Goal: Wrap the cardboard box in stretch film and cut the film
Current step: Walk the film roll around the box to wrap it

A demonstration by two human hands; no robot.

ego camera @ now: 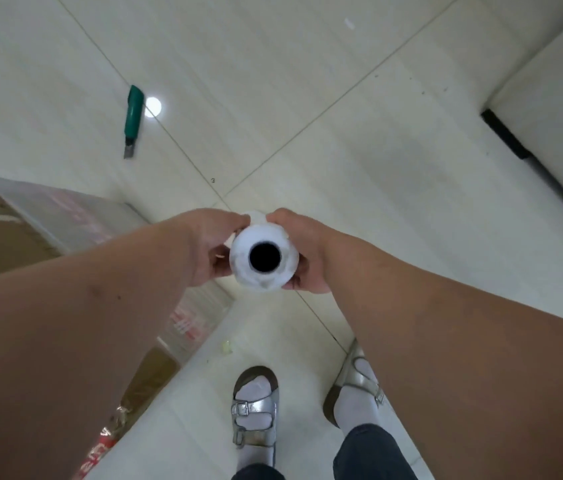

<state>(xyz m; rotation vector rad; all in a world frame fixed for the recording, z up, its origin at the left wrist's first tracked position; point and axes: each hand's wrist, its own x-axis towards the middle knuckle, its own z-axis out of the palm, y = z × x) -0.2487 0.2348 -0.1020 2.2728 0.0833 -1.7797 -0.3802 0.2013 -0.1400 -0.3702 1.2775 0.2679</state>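
Both hands, left hand (209, 247) and right hand (302, 252), curl their fingers round the upright stretch film roll (263, 258). At nine o'clock sits the film-covered cardboard box (13, 233) (its red lettering too blurred to read). At eleven o'clock, a green utility knife (133, 119) lies on the floor (342, 133).

Box (13, 233) blocks left side; knife (133, 119) on open floor (342, 133) ahead; wall (557, 98) closes far right

Floor: we see large pale glossy tiles (307, 81) with thin dark joints.
Light: we notice a round lamp reflection (152, 106) on the tiles.
Right side: we see a white wall (557, 98) with a black baseboard (505, 133).
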